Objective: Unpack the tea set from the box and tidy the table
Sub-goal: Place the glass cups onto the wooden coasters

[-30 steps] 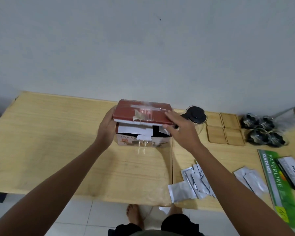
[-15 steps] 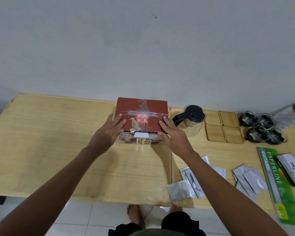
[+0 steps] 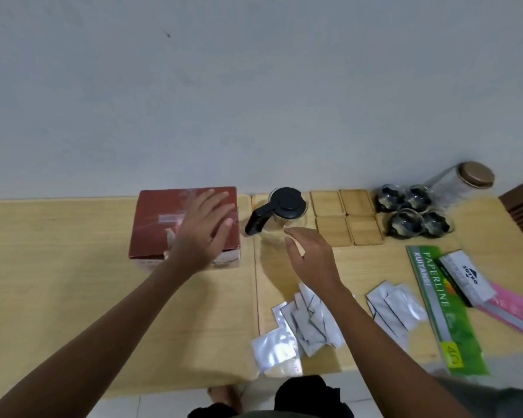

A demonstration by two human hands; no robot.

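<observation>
The red tea set box [image 3: 157,224] stands with its lid down at the back of the wooden table [image 3: 73,282]. My left hand [image 3: 204,229] rests flat on its right part, fingers spread. Right of the box stands a glass teapot [image 3: 280,217] with a black lid and handle. My right hand [image 3: 310,254] hovers just in front of the teapot, fingers loosely apart, holding nothing. Several wooden coasters [image 3: 346,217] lie beside the teapot, and several glass cups [image 3: 414,215] stand further right.
Silver sachets lie in two heaps [image 3: 302,324] [image 3: 396,309] near the front edge. A green receipt book [image 3: 444,306], a white packet [image 3: 465,276] and a pink item [image 3: 514,312] lie at the right. A glass jar [image 3: 462,179] with a wooden lid lies at the back right.
The box lid has been pressed shut. My right hand has left the box and moved right toward the teapot. My left hand slid onto the box top. The view shifted right.
</observation>
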